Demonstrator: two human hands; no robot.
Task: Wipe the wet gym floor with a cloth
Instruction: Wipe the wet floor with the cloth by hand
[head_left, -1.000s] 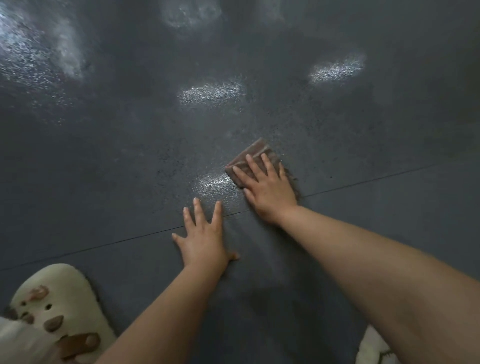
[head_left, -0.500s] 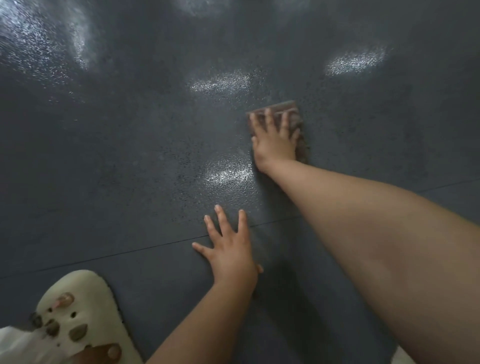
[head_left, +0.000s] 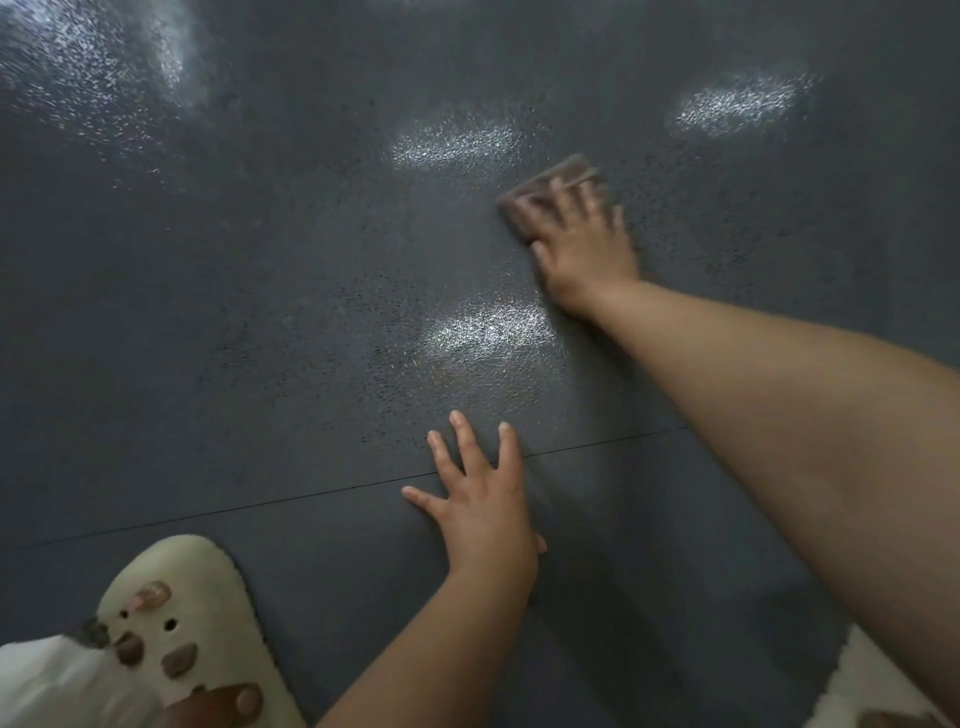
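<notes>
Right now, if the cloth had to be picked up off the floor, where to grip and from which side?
Probably the far edge of the cloth, coming from above and beyond: it lies flat on the floor, and the right hand presses straight fingers over its near part, so only that strip shows free. Pinch it between thumb and fingers; its blurred outline hides any folds.

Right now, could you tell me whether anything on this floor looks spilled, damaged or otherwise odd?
Nothing looks damaged. The dark gym floor shows shiny patches that may be wet, one lying unwiped between the hands. The right hand presses the brown cloth flat; the left hand rests spread.
</notes>
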